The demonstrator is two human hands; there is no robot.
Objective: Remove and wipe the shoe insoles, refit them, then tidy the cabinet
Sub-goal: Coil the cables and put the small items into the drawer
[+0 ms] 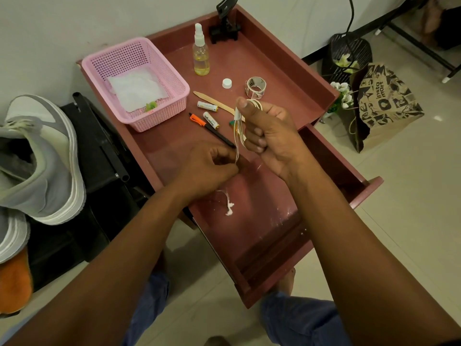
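My right hand (264,131) grips a folded bundle of thin white cord (238,132) above the maroon cabinet top (262,61). My left hand (212,166) pinches the cord's loose lower end just below. The cabinet's drawer (329,158) is pulled out beneath my hands, with a scrap of white string (229,207) lying in it. Grey and white shoes (42,156) stand on a black rack at the left.
On the cabinet top are a pink basket (172,78) holding a white cloth (136,88), a spray bottle (201,52), a white cap (227,83), a tape roll (256,86), two batteries (207,105), a pen (212,129) and a wooden stick (214,101). A paper bag (381,106) stands on the floor at right.
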